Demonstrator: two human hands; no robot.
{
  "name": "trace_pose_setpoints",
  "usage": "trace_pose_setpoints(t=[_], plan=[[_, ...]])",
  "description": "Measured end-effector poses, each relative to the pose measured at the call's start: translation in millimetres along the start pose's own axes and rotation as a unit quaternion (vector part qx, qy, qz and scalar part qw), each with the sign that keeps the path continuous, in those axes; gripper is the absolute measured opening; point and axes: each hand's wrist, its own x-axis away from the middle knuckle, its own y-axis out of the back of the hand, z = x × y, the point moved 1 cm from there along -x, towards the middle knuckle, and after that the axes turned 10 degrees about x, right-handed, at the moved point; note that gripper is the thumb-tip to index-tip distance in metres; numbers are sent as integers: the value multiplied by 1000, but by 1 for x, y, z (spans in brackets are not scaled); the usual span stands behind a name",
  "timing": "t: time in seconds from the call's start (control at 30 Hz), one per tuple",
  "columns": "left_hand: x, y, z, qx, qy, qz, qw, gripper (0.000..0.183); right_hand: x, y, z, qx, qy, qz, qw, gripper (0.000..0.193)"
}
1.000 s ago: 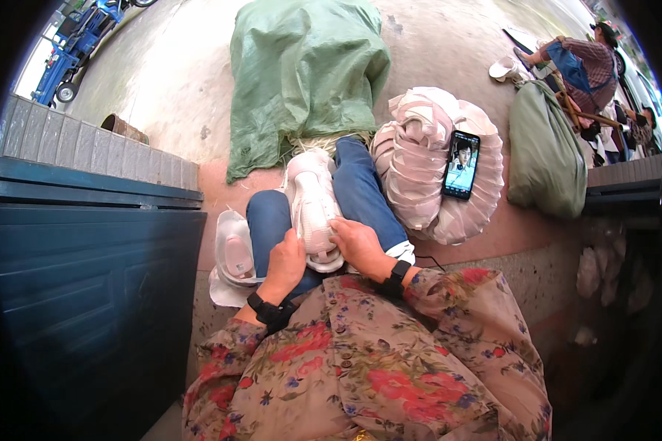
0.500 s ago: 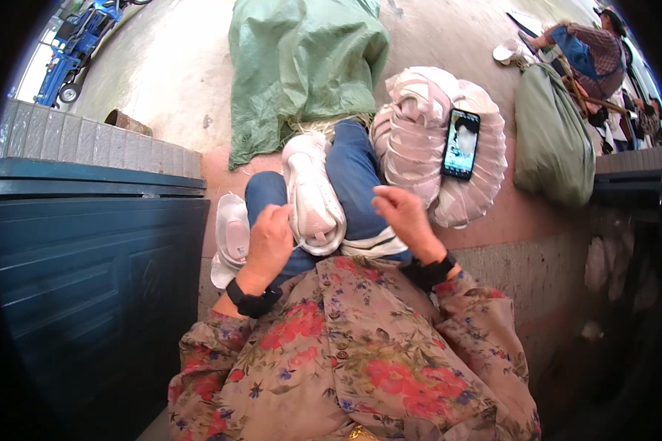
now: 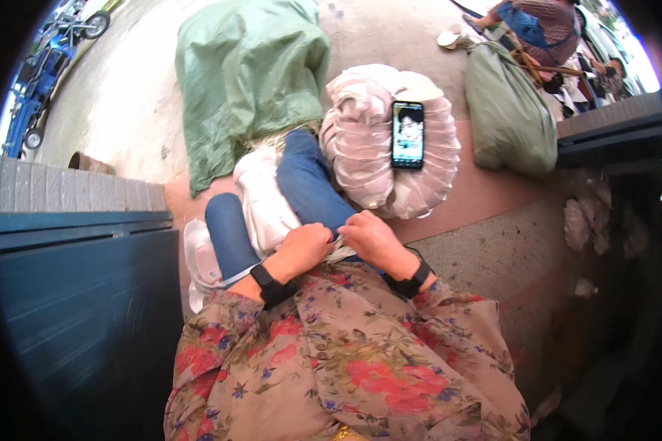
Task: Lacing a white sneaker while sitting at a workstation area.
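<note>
My left hand (image 3: 307, 244) and my right hand (image 3: 371, 237) nearly meet over my lap. Both have bent, closed fingers, the right in a pinch; whatever is between them is too small to make out. White cord-like strips (image 3: 342, 253) lie on my lap under the hands, partly hidden. A white and pink shoe upper (image 3: 261, 195) rests lengthwise between my legs, its near end covered by my left hand. Another pale shoe upper (image 3: 201, 253) lies left of my left knee. I wear a dark wristband on each wrist.
Right of my knee stand two bundles of nested pale-pink shoe uppers (image 3: 360, 140), a lit phone (image 3: 408, 136) on top. Ahead is a green woven sack (image 3: 250, 73). A full olive sack (image 3: 507, 110) and a seated person (image 3: 541, 29) are farther right. A blue door panel (image 3: 88, 309) borders my left.
My hands have come together from apart, the left leaving the shoe upper's side and the right moving down to the white strips. The whole view has swung to the right.
</note>
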Motion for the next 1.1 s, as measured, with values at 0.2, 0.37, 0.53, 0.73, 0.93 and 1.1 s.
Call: trace_pose_setpoints(t=[0.2,0.37,0.53,0.73,0.93,1.1], plan=[[-1,-1,5,66,-8,28,997,18,-8,3,2,47,4,63,997,5],[-1,-4,14,92,-38,15,995,16,-9,-1,2,66,12,88,994,12],[4,19,1,296,-46,-75,951,13,-24,8,14,-89,-23,26,995,15],[43,90,-21,433,33,-91,896,12,-61,36,51,-384,-190,-21,903,17],[85,111,27,476,77,-157,862,15,-74,28,29,-396,-251,-67,881,17],[106,106,57,514,112,-170,833,16,-56,24,15,-185,-210,-129,951,13]])
